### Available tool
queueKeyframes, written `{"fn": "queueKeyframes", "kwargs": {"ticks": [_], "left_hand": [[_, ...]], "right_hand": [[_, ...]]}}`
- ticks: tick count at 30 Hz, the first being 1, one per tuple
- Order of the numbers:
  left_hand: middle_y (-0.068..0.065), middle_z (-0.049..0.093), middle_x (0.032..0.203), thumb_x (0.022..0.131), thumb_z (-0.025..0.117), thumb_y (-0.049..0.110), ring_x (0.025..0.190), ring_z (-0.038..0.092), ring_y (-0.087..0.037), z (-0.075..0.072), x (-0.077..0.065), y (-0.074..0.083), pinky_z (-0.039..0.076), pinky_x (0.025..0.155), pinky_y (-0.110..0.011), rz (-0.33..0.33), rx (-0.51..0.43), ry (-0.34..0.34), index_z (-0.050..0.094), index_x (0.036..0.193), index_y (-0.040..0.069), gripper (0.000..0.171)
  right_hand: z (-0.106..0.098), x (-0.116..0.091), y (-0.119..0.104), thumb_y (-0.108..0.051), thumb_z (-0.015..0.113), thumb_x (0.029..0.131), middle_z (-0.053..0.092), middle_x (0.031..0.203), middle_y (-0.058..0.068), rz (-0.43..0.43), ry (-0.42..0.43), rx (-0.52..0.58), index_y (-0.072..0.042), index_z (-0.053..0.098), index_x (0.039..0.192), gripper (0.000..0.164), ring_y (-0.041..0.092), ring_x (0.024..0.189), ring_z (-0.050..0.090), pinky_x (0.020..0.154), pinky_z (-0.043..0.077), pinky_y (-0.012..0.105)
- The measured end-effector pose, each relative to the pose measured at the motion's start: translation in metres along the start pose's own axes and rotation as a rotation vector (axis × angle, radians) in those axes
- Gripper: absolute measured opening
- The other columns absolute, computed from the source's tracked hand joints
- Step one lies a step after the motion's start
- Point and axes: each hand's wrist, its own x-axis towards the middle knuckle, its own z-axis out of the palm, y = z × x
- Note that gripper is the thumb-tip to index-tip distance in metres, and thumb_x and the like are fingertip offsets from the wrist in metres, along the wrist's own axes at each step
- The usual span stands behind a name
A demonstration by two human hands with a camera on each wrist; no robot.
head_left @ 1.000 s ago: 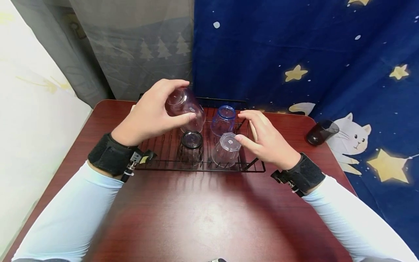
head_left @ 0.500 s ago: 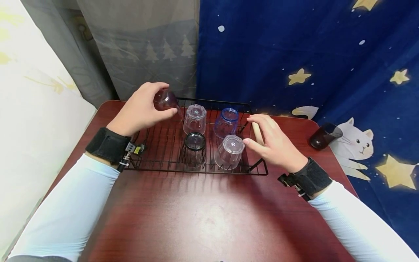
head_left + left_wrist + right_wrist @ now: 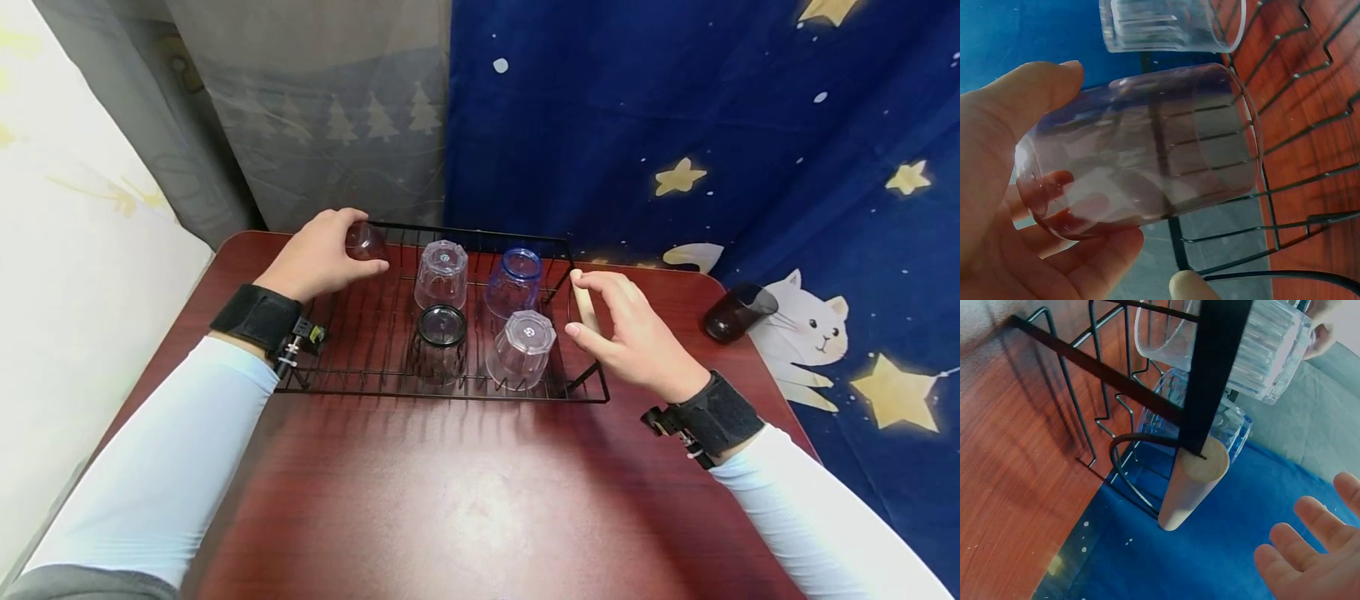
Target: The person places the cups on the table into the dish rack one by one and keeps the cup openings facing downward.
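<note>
My left hand [image 3: 315, 254] grips a pinkish clear glass [image 3: 1122, 150] by its base end, fingers on one side and thumb on the other. The glass is upside down at the back left of a black wire rack [image 3: 375, 393], its rim right at the wires in the left wrist view. Much of it is hidden by the hand in the head view. Beside the rack's right end, my right hand [image 3: 633, 333] holds nothing. Its fingers are spread and relaxed, close to the rack's wooden handle [image 3: 1194, 484] but apart from it in the right wrist view.
Upside down in the rack stand two clear faceted glasses [image 3: 442, 271] [image 3: 522, 354], a blue-rimmed glass [image 3: 517, 279] and a black-rimmed glass [image 3: 440, 342]. A dark tumbler [image 3: 738, 312] lies tilted at the table's right edge. Curtains [image 3: 562, 125] hang behind the reddish table [image 3: 450, 500].
My left hand has carried the pinkish glass left and down to the rack's back left, uncovering the rear clear glass. My right hand has drawn slightly right, away from the glasses.
</note>
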Motion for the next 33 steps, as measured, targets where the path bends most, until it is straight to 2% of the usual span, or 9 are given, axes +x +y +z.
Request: {"fn": "queueKeyframes", "kwargs": {"ticks": [7,18,33], "left_hand": [[-0.027,0.040,0.147,0.090,0.070,0.046,0.128,0.047,-0.041,0.005,0.005,-0.005,0.045,0.100,-0.058,-0.024,0.015,-0.023,0.035,0.153,0.004,0.084],[-0.028,0.042,0.142,0.091,0.069,0.043,0.123,0.051,-0.042,0.012,0.011,-0.011,0.046,0.099,-0.059,-0.051,0.047,-0.024,0.034,0.152,0.001,0.083],[-0.031,0.033,0.151,0.094,0.064,0.047,0.128,0.048,-0.046,0.023,0.020,-0.017,0.043,0.101,-0.062,-0.073,0.086,-0.055,0.021,0.159,0.005,0.089]], "right_hand": [[0.002,-0.002,0.003,-0.022,0.075,0.088,0.050,0.139,0.018,-0.001,-0.003,-0.005,-0.002,0.048,0.137,0.059,0.034,0.130,0.044,0.108,0.033,0.052],[0.004,-0.003,0.008,-0.022,0.075,0.087,0.051,0.138,0.016,-0.001,0.016,-0.007,-0.002,0.050,0.136,0.059,0.033,0.129,0.045,0.107,0.033,0.052],[0.007,-0.006,0.012,-0.021,0.076,0.087,0.051,0.139,0.018,0.004,0.012,-0.004,-0.002,0.050,0.136,0.059,0.035,0.129,0.045,0.108,0.033,0.053]]}}
